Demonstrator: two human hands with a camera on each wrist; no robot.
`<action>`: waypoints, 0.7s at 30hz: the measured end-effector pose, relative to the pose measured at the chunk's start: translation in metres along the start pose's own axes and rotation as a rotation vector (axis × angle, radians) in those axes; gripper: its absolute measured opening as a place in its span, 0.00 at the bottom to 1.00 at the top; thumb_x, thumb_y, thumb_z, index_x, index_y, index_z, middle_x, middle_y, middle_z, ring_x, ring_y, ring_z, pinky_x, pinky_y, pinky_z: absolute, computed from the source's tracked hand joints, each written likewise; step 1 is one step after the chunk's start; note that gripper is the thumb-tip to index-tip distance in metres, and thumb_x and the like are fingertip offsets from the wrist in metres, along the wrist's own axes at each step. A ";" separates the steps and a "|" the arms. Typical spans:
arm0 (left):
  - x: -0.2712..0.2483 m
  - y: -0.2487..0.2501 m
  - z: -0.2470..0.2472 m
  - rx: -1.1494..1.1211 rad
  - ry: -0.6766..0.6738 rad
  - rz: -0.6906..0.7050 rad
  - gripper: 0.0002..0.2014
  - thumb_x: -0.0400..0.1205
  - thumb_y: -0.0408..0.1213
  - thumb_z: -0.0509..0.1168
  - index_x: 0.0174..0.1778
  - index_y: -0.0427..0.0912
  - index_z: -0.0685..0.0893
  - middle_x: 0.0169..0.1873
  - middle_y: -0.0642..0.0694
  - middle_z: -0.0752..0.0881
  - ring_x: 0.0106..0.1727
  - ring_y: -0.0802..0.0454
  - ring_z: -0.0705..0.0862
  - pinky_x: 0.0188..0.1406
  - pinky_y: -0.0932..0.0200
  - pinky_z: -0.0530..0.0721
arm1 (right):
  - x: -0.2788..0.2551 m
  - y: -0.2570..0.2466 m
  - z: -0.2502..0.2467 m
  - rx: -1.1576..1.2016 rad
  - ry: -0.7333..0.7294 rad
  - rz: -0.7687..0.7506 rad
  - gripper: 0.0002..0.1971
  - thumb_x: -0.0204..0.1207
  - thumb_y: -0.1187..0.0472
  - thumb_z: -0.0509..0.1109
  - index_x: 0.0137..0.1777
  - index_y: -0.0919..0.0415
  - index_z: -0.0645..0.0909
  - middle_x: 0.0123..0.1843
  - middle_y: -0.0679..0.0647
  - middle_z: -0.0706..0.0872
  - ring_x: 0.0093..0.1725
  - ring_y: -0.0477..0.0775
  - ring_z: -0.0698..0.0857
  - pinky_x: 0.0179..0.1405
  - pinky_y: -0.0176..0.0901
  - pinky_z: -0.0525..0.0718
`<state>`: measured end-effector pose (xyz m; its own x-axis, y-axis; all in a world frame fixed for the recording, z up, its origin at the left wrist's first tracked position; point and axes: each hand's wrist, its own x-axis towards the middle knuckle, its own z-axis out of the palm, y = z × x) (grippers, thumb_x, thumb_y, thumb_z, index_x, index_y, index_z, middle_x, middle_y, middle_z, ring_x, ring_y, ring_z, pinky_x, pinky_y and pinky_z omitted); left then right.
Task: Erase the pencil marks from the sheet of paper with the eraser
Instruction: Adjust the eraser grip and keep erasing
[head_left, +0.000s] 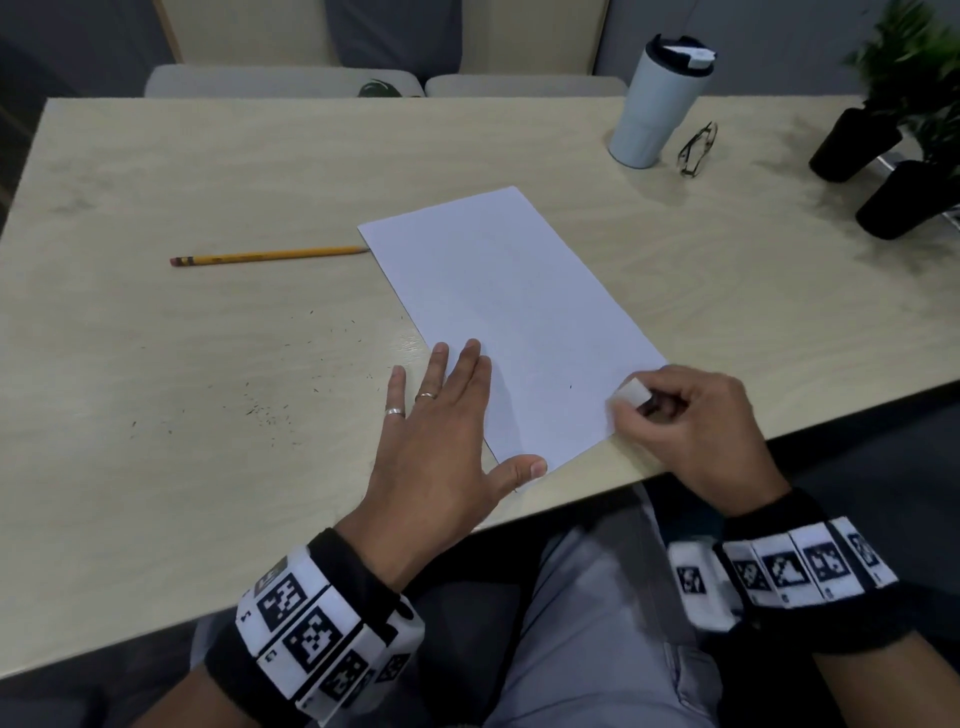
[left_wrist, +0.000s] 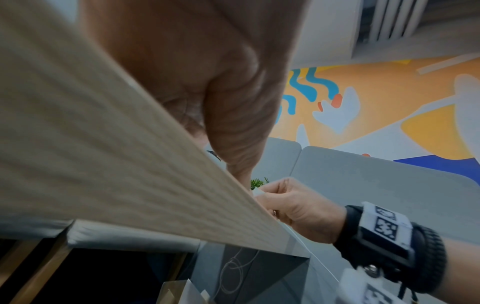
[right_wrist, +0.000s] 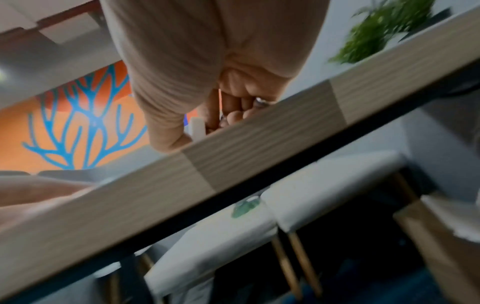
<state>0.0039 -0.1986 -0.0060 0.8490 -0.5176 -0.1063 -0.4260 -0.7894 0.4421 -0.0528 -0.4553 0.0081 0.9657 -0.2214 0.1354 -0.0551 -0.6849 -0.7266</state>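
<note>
A white sheet of paper (head_left: 514, 317) lies slanted on the pale wooden table (head_left: 208, 182). My left hand (head_left: 441, 415) lies flat with spread fingers on the sheet's near left corner, thumb along its near edge. My right hand (head_left: 685, 421) pinches a white eraser (head_left: 635, 392) at the sheet's near right corner, by the table's front edge. In the right wrist view the eraser (right_wrist: 197, 128) shows between thumb and fingers. A tiny dark speck (head_left: 570, 387) sits on the paper left of the eraser. No clear pencil marks show on the sheet.
A yellow pencil (head_left: 270, 255) lies left of the sheet, tip near its edge. Dark eraser crumbs (head_left: 270, 405) are scattered on the table at the left. A white tumbler (head_left: 660, 104), glasses (head_left: 698, 148) and black plant pots (head_left: 883, 176) stand at the back right.
</note>
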 end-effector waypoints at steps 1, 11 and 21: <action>0.000 0.000 0.000 -0.001 0.003 0.001 0.55 0.81 0.78 0.55 0.94 0.48 0.41 0.92 0.57 0.34 0.91 0.55 0.29 0.90 0.40 0.29 | 0.006 0.002 -0.004 -0.029 0.035 0.001 0.09 0.75 0.67 0.81 0.34 0.60 0.88 0.31 0.51 0.81 0.32 0.48 0.76 0.37 0.48 0.77; 0.000 0.000 0.000 0.007 0.004 -0.002 0.54 0.81 0.78 0.54 0.94 0.49 0.40 0.92 0.57 0.34 0.90 0.55 0.28 0.89 0.42 0.27 | 0.016 -0.003 0.004 -0.136 0.043 -0.081 0.11 0.75 0.65 0.82 0.33 0.59 0.84 0.31 0.53 0.79 0.34 0.53 0.77 0.38 0.46 0.76; -0.001 0.000 -0.001 0.035 -0.015 -0.007 0.55 0.80 0.79 0.53 0.94 0.49 0.40 0.92 0.57 0.33 0.91 0.55 0.28 0.90 0.40 0.29 | 0.013 -0.009 0.013 -0.188 0.032 -0.180 0.12 0.76 0.64 0.81 0.34 0.58 0.84 0.31 0.51 0.79 0.36 0.53 0.77 0.38 0.48 0.77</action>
<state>0.0033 -0.1985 -0.0052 0.8472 -0.5170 -0.1224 -0.4312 -0.8036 0.4104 -0.0362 -0.4424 0.0076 0.9560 -0.1042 0.2742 0.0675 -0.8316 -0.5512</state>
